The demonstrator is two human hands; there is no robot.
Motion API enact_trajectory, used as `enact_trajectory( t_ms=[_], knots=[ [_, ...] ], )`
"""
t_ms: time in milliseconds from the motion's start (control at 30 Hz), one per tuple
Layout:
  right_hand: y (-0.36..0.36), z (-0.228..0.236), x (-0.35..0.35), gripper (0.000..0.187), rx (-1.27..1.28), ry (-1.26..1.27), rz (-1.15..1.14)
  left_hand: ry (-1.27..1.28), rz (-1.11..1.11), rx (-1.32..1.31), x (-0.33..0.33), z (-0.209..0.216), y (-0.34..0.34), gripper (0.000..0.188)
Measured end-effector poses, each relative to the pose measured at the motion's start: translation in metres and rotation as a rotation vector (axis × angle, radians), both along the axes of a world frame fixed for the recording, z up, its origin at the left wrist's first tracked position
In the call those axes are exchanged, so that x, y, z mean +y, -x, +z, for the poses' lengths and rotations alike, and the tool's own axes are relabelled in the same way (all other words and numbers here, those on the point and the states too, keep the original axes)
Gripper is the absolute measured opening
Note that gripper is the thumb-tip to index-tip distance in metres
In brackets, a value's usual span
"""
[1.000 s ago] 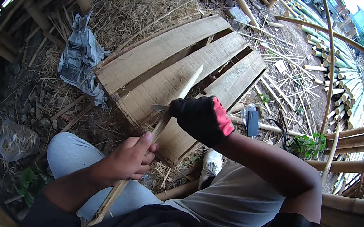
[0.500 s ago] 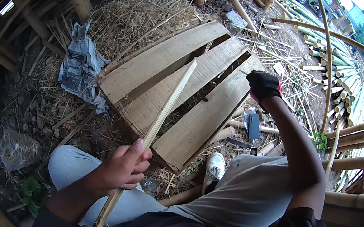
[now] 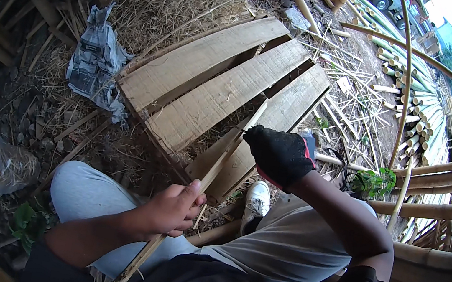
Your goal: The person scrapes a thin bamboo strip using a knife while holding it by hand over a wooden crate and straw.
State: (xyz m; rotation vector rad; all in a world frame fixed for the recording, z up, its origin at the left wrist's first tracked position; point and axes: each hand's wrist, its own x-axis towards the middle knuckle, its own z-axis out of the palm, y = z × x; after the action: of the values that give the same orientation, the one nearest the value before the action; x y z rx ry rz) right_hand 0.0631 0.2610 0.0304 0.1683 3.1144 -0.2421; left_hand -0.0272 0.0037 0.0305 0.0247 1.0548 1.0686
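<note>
My left hand (image 3: 171, 208) is bare and closed around a long pale bamboo strip (image 3: 219, 167). The strip slants from my lap up over a slatted wooden stand (image 3: 217, 102), made of broad planks with gaps between them. My right hand (image 3: 278, 157) wears a black glove with red edging. It is closed in a fist right against the upper part of the strip, beyond my left hand. Whatever sits inside that fist is hidden by the glove.
Crumpled newspaper (image 3: 96, 59) lies left of the stand, near shavings (image 3: 169, 15). Cut bamboo poles (image 3: 421, 117) are stacked at the far right. Bamboo rails (image 3: 436, 209) run along my right side. A clear plastic bag (image 3: 11, 168) is at the lower left.
My right hand has come from the stand's far right side down and left to the strip. The strip has tilted rightward and lower, and my left hand has shifted slightly right and down.
</note>
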Motion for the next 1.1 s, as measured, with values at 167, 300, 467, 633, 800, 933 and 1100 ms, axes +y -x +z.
enact_trajectory(
  t_ms=[167,300,467,633,800,933,1100],
  knots=[
    [-0.004,-0.018,-0.01,0.005,0.059,-0.158,0.083,0.016,-0.046,0.017,0.002,0.002,-0.005,0.041],
    [-0.004,-0.024,-0.007,0.006,0.175,-0.242,-0.007,0.009,-0.05,0.042,0.002,0.0,-0.005,0.041],
    [0.006,-0.03,0.03,0.004,0.199,-0.197,0.001,0.021,-0.059,0.026,0.003,0.0,-0.008,0.041],
    [0.013,-0.03,0.042,0.007,0.202,-0.051,0.095,0.03,-0.063,0.004,0.004,0.0,-0.006,0.041],
    [0.011,-0.03,0.033,0.01,0.085,-0.011,0.097,0.05,-0.061,-0.029,0.004,0.0,-0.005,0.042],
    [0.002,-0.028,0.01,0.008,0.161,-0.057,0.103,0.032,-0.052,-0.014,0.005,0.0,-0.004,0.042],
    [0.004,-0.037,0.02,0.005,0.203,-0.196,0.083,0.023,-0.056,0.012,0.009,0.005,-0.002,0.042]
  ],
)
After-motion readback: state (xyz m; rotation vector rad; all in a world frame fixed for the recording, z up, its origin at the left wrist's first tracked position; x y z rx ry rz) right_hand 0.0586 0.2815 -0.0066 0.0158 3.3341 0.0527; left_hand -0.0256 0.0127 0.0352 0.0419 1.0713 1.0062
